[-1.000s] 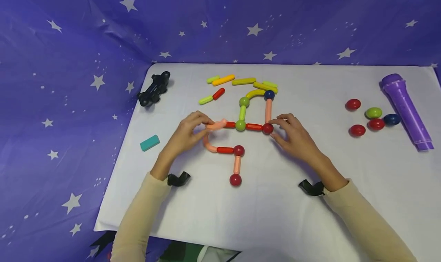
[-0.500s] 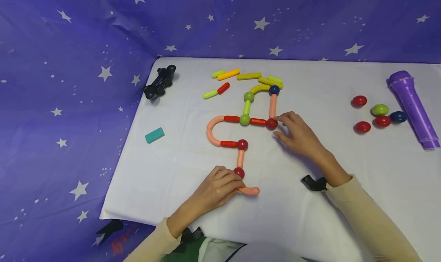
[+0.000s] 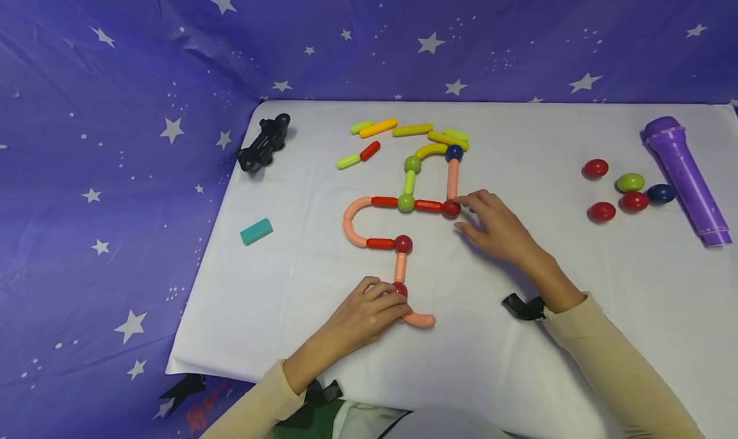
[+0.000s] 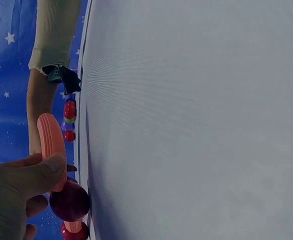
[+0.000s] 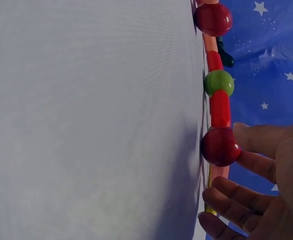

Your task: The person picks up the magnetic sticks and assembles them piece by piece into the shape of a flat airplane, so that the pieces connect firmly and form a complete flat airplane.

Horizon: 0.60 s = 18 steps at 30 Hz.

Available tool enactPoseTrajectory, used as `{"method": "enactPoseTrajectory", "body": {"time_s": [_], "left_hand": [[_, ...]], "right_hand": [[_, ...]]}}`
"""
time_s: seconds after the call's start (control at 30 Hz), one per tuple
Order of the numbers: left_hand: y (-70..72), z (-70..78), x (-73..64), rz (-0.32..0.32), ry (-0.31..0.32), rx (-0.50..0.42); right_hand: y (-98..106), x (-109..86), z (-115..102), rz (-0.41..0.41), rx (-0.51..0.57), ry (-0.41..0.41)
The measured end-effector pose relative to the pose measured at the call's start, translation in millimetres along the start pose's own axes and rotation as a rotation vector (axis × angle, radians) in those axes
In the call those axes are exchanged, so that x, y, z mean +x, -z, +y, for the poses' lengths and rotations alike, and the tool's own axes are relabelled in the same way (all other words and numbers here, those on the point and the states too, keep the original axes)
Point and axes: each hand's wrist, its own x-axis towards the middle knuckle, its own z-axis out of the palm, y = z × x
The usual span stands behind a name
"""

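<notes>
In the head view, my left hand (image 3: pixel 366 314) pinches a curved salmon magnetic stick (image 3: pixel 422 321) at the near end of the chain. The left wrist view shows thumb and fingers round this curved stick (image 4: pixel 52 137), its lower end meeting a dark red ball (image 4: pixel 70 201). My right hand (image 3: pixel 496 231) holds the red ball (image 3: pixel 451 209) at the chain's right corner lightly between thumb and forefinger; the right wrist view shows both digits at this ball (image 5: pixel 220 147). Between the hands, red sticks (image 3: pixel 381 243), a salmon curve (image 3: pixel 350 223) and green balls (image 3: pixel 406 203) form a winding figure.
Loose yellow sticks (image 3: pixel 412 130) lie behind the figure. Several balls (image 3: pixel 634 201) and a purple tube (image 3: pixel 687 182) are at the right. At the left stand a black toy-like object (image 3: pixel 264 143) and a teal block (image 3: pixel 256 232). A starry cloth (image 3: pixel 346 54) backs the white table.
My left hand has left the upper salmon curve, which now lies joined, and come down to the lowest red ball with another curved stick. The right hand stays at its red ball.
</notes>
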Motion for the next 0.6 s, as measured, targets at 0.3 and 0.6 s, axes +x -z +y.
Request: {"method": "enactPoseTrajectory", "body": {"time_s": [0.3, 0.6], "left_hand": [[2.4, 1.0, 5.0, 0.002, -0.007, 0.003], [4.3, 0.2, 6.0, -0.082, 0.007, -0.071]], "right_hand": [[-0.2, -1.0, 1.2, -0.007, 0.004, 0.01], [0.4, -2.0, 2.0, -0.02, 0.014, 0.025]]}}
